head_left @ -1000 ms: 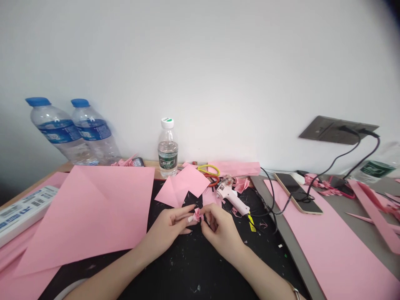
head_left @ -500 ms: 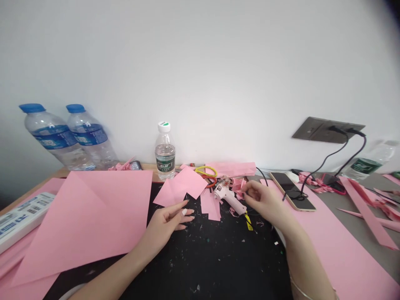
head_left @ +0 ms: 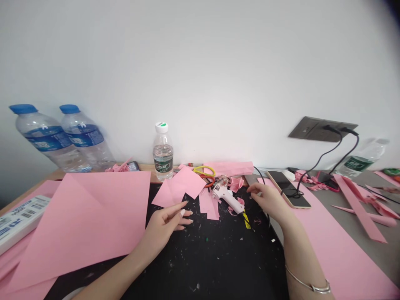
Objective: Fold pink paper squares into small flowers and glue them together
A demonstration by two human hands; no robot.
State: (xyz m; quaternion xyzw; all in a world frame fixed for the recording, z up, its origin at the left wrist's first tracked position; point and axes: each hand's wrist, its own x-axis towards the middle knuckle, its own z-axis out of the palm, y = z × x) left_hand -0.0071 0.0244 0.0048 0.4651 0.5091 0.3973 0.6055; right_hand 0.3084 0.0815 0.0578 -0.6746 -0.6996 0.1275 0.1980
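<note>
My left hand (head_left: 168,223) rests on the black mat (head_left: 200,266) with its fingers stretched out and nothing in them. Just beyond its fingertips lie cut pink paper pieces (head_left: 179,185). A pale pink hot glue gun (head_left: 228,200) lies on its side, a yellow tag (head_left: 246,220) at its handle end. To the right of the gun, my right hand (head_left: 268,202) is loosely curled, its fingertips apart from the gun and no object visible between them. Scissors with yellow and orange handles (head_left: 204,171) sit behind the gun, partly covered by paper.
Large pink sheets (head_left: 90,216) and a white box (head_left: 21,221) lie on the left. Water bottles (head_left: 163,156) stand along the wall. On the right are a phone (head_left: 289,189), another pink sheet (head_left: 328,233), pink strips (head_left: 359,208) and cables from a wall socket (head_left: 321,129).
My right hand has drawn back to the right, away from the glue gun and the pink scrap beside it. My left hand has hardly moved. The view has turned slightly right.
</note>
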